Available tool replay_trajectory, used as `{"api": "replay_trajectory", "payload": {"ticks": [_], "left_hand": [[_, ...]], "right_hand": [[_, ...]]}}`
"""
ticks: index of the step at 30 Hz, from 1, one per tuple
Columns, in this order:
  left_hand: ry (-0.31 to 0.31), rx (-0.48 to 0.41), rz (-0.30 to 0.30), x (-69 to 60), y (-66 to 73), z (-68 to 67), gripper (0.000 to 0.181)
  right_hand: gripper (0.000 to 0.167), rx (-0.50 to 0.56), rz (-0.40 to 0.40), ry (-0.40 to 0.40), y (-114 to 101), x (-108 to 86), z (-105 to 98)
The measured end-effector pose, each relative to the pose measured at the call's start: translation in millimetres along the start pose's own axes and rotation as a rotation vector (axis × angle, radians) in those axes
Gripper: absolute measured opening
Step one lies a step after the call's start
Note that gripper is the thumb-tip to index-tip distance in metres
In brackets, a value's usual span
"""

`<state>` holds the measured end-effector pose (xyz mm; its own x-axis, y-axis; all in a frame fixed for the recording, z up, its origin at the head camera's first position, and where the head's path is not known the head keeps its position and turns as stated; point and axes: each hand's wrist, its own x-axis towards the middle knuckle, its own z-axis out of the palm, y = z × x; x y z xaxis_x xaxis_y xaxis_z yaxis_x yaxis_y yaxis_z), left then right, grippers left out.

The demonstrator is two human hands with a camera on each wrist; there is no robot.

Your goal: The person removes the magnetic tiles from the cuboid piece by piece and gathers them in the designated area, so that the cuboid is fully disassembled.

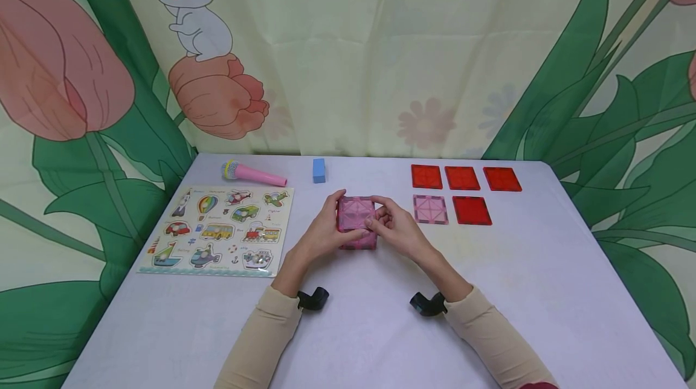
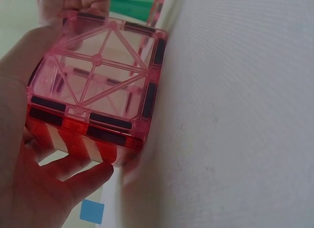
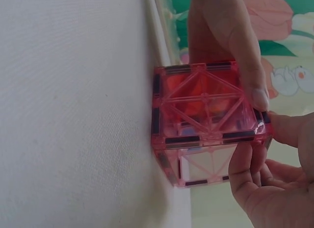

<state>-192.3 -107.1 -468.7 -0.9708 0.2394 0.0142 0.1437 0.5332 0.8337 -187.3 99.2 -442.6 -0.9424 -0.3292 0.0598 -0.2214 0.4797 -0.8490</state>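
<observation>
A box of see-through magnetic tiles [image 1: 356, 214] stands on the white table between both hands. Most of its faces are pink; the left wrist view shows a red side tile [image 2: 73, 134] next to the left fingers. My left hand [image 1: 319, 231] holds the box from the left, thumb along the near side and fingers toward the far left corner. From the right, my right hand [image 1: 401, 227] pinches the upper right edge between thumb and fingers, as the right wrist view shows with the pink front tile [image 3: 206, 102]. The far side is partly hidden.
Several red tiles [image 1: 472, 211] and a pink tile [image 1: 430, 209] lie flat at the back right. A blue block [image 1: 319, 170] is behind the box. To the left are a pink toy microphone [image 1: 255, 174] and a vehicle picture puzzle board [image 1: 217, 229].
</observation>
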Motion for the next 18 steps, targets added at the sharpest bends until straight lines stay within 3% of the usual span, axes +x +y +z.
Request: {"api": "replay_trajectory", "payload": {"ticks": [14,18], "left_hand": [[-0.008,-0.05,-0.001,0.5,-0.8,0.3,0.115],[-0.01,-0.04,0.006,0.6,-1.2,0.2,0.111]], "right_hand": [[0.061,-0.021,-0.09,0.046,2.3,0.7,1.1],[0.069,-0.03,-0.113,0.064,1.2,-0.2,0.3]]}}
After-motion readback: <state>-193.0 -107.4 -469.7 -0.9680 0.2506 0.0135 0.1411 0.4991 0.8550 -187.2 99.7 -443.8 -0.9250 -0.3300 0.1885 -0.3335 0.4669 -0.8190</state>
